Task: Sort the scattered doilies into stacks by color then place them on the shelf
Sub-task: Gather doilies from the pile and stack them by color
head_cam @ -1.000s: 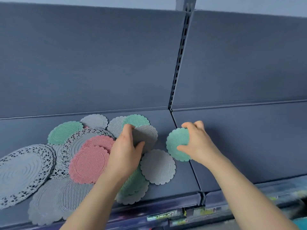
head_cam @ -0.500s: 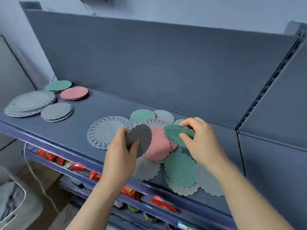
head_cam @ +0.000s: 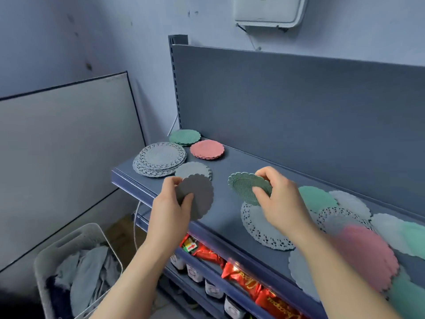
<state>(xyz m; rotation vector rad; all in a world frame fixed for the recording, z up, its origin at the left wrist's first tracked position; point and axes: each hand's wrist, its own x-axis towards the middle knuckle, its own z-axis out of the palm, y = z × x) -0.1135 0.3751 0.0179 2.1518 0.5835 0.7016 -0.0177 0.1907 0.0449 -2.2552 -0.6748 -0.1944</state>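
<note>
While the left hand (head_cam: pixel 170 211) pinches a dark grey doily (head_cam: pixel 199 196) over the front edge of the shelf (head_cam: pixel 239 162), the right hand (head_cam: pixel 284 203) pinches a green doily (head_cam: pixel 245 187) above it; four sorted stacks (head_cam: pixel 161 157) lie at the shelf's left end, scattered doilies (head_cam: pixel 365 252) at the right.

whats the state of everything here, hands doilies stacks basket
left hand, pinching the dark grey doily
right hand, pinching the green doily
green stack, sorted, on the shelf
pink stack, sorted, beside the green stack
lace stack, sorted, slightly fanned
small grey stack, sorted, partly hidden by the dark grey doily
scattered doilies, unsorted, overlapping
basket, holding cloths
</note>
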